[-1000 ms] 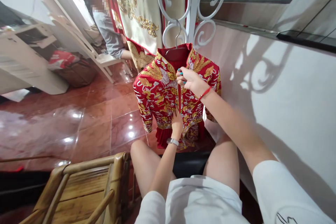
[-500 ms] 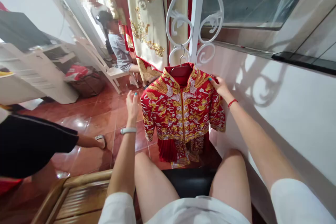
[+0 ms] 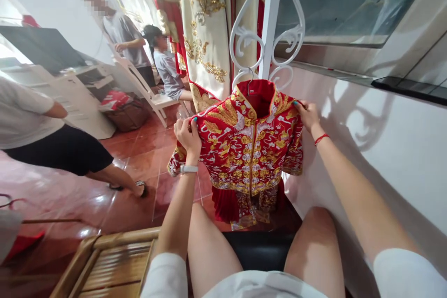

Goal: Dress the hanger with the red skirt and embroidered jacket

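Note:
A red jacket point(image 3: 240, 144) with gold and silver embroidery and a stand collar hangs in front of me. The hook of its hanger point(image 3: 250, 77) rises out of the collar, close to a white scrolled metal stand point(image 3: 267, 28). My left hand point(image 3: 188, 137) grips the jacket's shoulder on the left side, fingers closed on the cloth. On the other shoulder, my right hand point(image 3: 307, 114) pinches the fabric between thumb and fingers. Below the hem shows a red pleated skirt point(image 3: 225, 205) with an embroidered panel.
A bamboo bench point(image 3: 111, 260) stands at my left, and a white wall point(image 3: 394, 149) runs along my right. Cream and gold garments point(image 3: 206, 23) hang behind the jacket. One person point(image 3: 52, 125) walks at left; another person sits on a white chair point(image 3: 146, 88), with a third standing behind.
My left hand has moved onto the jacket's left-side shoulder and taken hold of it. That shoulder is now pulled outward and the collar gapes wider. The person at left has come further into view.

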`<act>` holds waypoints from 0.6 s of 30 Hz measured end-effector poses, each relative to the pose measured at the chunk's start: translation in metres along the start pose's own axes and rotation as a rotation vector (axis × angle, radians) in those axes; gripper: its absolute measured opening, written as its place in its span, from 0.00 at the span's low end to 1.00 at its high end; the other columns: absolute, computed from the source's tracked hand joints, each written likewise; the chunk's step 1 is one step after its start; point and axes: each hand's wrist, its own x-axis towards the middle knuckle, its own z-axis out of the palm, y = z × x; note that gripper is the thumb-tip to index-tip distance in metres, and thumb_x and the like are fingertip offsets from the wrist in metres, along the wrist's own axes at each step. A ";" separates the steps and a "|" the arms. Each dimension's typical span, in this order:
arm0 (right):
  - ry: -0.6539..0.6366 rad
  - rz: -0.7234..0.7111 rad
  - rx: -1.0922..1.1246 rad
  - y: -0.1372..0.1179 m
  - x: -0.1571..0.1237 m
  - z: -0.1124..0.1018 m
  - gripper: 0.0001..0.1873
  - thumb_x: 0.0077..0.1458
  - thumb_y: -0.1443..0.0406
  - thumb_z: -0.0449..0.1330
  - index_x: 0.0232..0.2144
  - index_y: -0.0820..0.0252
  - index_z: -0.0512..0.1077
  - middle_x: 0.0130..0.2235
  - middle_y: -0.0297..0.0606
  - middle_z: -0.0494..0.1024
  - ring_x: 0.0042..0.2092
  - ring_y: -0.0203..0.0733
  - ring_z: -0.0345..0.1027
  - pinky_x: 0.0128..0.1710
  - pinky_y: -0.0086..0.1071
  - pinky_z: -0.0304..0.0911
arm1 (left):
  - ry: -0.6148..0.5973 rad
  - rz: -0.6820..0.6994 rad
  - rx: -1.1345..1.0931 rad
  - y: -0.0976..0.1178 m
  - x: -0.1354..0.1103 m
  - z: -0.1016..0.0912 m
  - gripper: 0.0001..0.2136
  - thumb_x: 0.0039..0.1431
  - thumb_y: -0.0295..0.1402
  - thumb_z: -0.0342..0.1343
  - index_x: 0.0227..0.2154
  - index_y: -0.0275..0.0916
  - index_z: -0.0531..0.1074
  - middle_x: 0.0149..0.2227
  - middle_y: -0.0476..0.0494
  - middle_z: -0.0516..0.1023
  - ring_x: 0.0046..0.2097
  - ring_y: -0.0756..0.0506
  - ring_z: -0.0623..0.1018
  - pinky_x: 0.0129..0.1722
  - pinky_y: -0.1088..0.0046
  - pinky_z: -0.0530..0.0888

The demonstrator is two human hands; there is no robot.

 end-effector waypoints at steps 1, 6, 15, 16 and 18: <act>-0.020 -0.009 -0.021 0.003 0.000 0.000 0.25 0.53 0.44 0.58 0.33 0.59 0.78 0.33 0.38 0.81 0.37 0.46 0.73 0.41 0.37 0.70 | -0.001 -0.008 0.022 0.000 -0.004 0.002 0.13 0.68 0.41 0.47 0.35 0.40 0.72 0.39 0.40 0.72 0.46 0.40 0.69 0.52 0.61 0.64; -0.125 0.000 -0.042 0.016 -0.013 0.009 0.30 0.56 0.41 0.53 0.42 0.56 0.77 0.44 0.42 0.82 0.49 0.51 0.73 0.54 0.46 0.67 | -0.141 -0.150 -0.012 -0.021 -0.031 0.018 0.16 0.70 0.39 0.40 0.31 0.40 0.69 0.34 0.40 0.71 0.40 0.41 0.69 0.46 0.62 0.66; -0.420 0.222 0.155 0.000 -0.023 -0.014 0.43 0.37 0.46 0.73 0.54 0.56 0.71 0.48 0.43 0.81 0.50 0.53 0.74 0.54 0.49 0.69 | -0.290 0.098 -0.183 -0.021 -0.013 0.005 0.28 0.57 0.41 0.61 0.58 0.40 0.64 0.56 0.35 0.70 0.57 0.40 0.70 0.57 0.61 0.67; -0.426 0.232 0.141 -0.001 -0.021 -0.017 0.42 0.36 0.47 0.73 0.53 0.57 0.72 0.47 0.44 0.81 0.49 0.54 0.75 0.54 0.50 0.69 | -0.368 0.147 -0.164 -0.016 -0.007 0.004 0.31 0.55 0.41 0.63 0.60 0.40 0.63 0.57 0.35 0.70 0.58 0.39 0.70 0.57 0.60 0.68; -0.448 0.260 0.130 -0.002 -0.019 -0.019 0.40 0.35 0.46 0.73 0.50 0.57 0.74 0.45 0.43 0.82 0.48 0.55 0.75 0.53 0.51 0.69 | -0.500 0.191 -0.077 -0.005 0.005 0.001 0.28 0.55 0.38 0.62 0.59 0.41 0.66 0.55 0.36 0.74 0.56 0.38 0.73 0.56 0.59 0.69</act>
